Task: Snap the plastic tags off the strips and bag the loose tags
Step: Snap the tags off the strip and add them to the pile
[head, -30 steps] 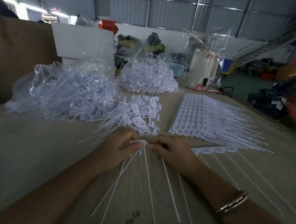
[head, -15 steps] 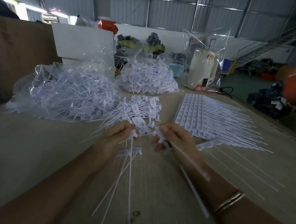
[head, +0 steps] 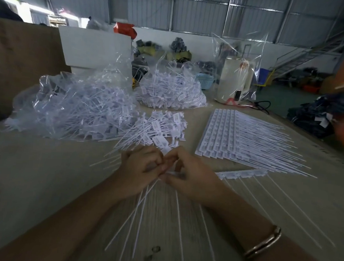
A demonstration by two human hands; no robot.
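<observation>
My left hand (head: 140,169) and my right hand (head: 192,176) meet at the table's middle, fingers curled round the heads of white plastic tags whose long tails (head: 141,209) fan toward me. A short strip of joined tags (head: 243,173) lies just right of my right hand. Beyond it sits a flat stack of unbroken strips (head: 223,134). A heap of loose tags (head: 161,129) lies just behind my hands. Two clear bags hold loose tags, one at the left (head: 71,107) and one further back (head: 169,93).
The wooden table (head: 41,182) runs to an edge at the right. A white kettle in a clear bag (head: 235,81) stands at the back, with a black cable beside it. A white box (head: 95,47) and a brown board (head: 19,58) stand behind the left bag.
My hands had pulled apart with tags lifted; now they are together again, low over the table, and the tails lie fanned toward me.
</observation>
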